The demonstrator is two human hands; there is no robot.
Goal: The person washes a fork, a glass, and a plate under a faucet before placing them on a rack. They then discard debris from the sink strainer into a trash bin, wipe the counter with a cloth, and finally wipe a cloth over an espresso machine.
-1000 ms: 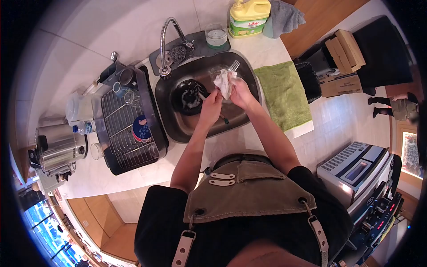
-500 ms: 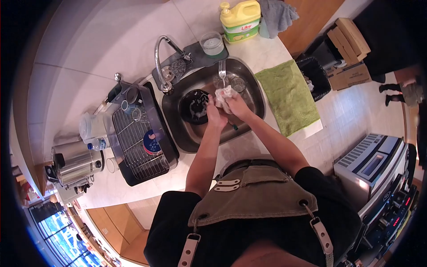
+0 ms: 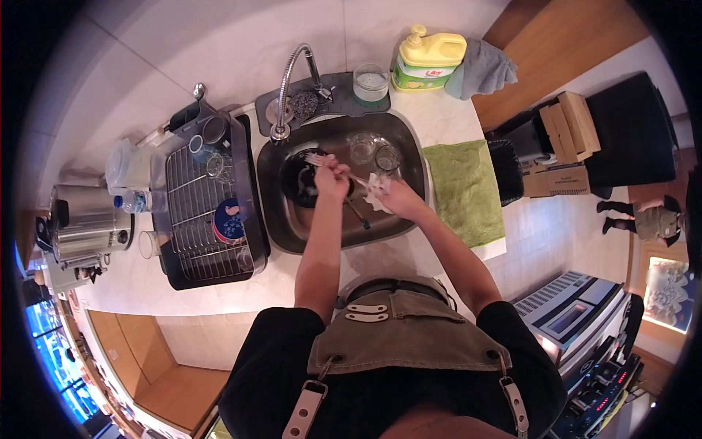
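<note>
Over the sink (image 3: 292, 238), my left hand (image 3: 333, 179) is closed around a fork (image 3: 314, 159), whose tines point left. My right hand (image 3: 398, 199) grips a white soapy cloth (image 3: 376, 190) close to the fork's handle end; whether the cloth wraps the handle is hard to see. Below my left hand lies a black round dish (image 3: 296, 183) with suds, partly covered by the hand. Two clear glasses (image 3: 387, 156) stand toward the back right of the basin. A thin utensil with a green tip (image 3: 364, 222) rests in the basin near my hands.
A faucet (image 3: 281, 132) arches over the sink's back left. Left of it stands a dish rack (image 3: 191, 219) with cups and a plate. A green towel (image 3: 464, 194) lies on the right counter, below a yellow detergent jug (image 3: 430, 62). Another person (image 3: 651, 219) is far right.
The fork has swung from upright to pointing left and is now in my left hand. My right hand, with the cloth, has moved apart from the left. The camera view has turned slightly.
</note>
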